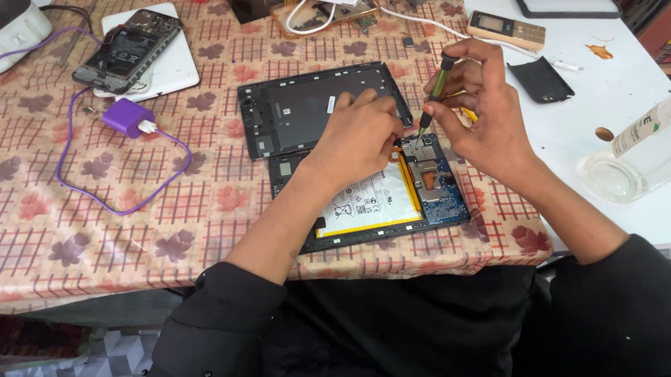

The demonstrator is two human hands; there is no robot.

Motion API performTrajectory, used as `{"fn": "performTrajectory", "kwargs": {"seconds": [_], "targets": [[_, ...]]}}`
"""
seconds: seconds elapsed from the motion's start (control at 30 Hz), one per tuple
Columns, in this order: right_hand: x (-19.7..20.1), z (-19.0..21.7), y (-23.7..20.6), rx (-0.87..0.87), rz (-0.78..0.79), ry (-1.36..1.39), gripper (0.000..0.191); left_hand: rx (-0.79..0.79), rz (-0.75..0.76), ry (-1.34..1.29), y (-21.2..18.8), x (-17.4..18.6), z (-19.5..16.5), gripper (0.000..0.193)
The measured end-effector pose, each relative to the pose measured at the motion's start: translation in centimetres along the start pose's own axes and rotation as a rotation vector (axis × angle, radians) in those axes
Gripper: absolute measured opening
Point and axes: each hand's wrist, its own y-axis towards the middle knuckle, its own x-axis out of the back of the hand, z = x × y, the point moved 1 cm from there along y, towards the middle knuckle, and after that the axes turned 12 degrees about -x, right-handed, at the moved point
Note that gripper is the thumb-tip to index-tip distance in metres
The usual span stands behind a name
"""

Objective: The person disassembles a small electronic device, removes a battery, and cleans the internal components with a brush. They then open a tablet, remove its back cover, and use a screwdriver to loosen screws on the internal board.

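An opened tablet point(371, 205) lies near the table's front edge, its white battery and blue circuit board exposed. My left hand point(355, 136) rests on its upper edge, fingers curled and pressing down. My right hand point(478, 109) grips a small green-handled screwdriver point(436, 91), tip down on the board's upper right area. The tablet's dark back cover point(293, 113) lies just behind, partly hidden by my left hand.
A purple charger point(128, 117) with its cable, a disassembled phone point(126, 48) on a white slab, a small keypad phone point(505, 29), a black cover point(540, 79) and a clear plastic bottle point(667, 142) lying on its side surround the work area on the floral tablecloth point(19, 216).
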Motion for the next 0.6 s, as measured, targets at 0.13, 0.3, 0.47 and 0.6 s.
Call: {"fn": "performTrajectory", "kwargs": {"seconds": [0.13,0.3,0.47,0.6], "targets": [[-0.2,-0.1,-0.2,0.031,-0.032,-0.002,0.065,-0.016,-0.031,-0.004,0.1,0.0,0.1,0.018],[-0.1,-1.2,-0.4,-0.024,-0.06,0.071,0.065,-0.005,-0.025,-0.018,0.1,-0.1,0.1,0.015],[-0.3,-1.8,-0.4,-0.03,-0.054,0.055,0.068,-0.01,-0.025,-0.011,0.0,0.0,0.2,0.015],[-0.8,-2.0,-0.2,-0.055,-0.025,0.095,0.071,-0.007,-0.036,-0.027,-0.1,0.1,0.3,0.015]]}}
